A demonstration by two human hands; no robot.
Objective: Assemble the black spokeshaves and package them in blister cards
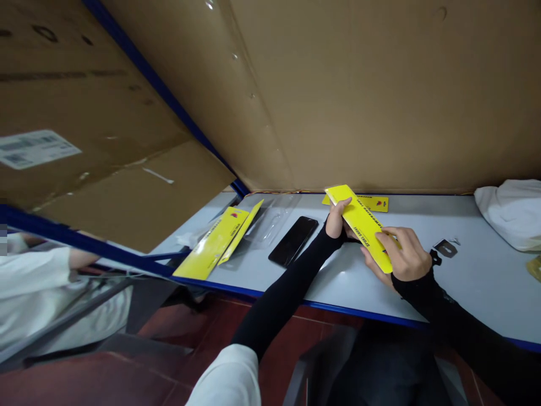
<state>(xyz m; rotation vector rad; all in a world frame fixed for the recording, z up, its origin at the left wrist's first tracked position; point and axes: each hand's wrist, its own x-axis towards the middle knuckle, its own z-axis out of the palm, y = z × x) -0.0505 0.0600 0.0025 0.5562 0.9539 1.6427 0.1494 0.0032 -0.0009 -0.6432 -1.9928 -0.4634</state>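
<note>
Both of my hands hold one long yellow printed card (358,219) above the grey table (473,282). My left hand (337,220) grips its far end, fingers curled round the edge. My right hand (403,255) pinches its near end, thumb on top. Another yellow card (374,203) lies flat on the table just behind the held one. A black phone (293,241) lies face up to the left of my left hand.
Two yellow cards (220,242) and clear plastic blister shells (273,223) lie at the table's left. A small dark metal piece (445,248) and a white cloth bag (513,211) sit at the right. Large cardboard boxes (338,90) wall the back. Another person in white (38,282) is at left.
</note>
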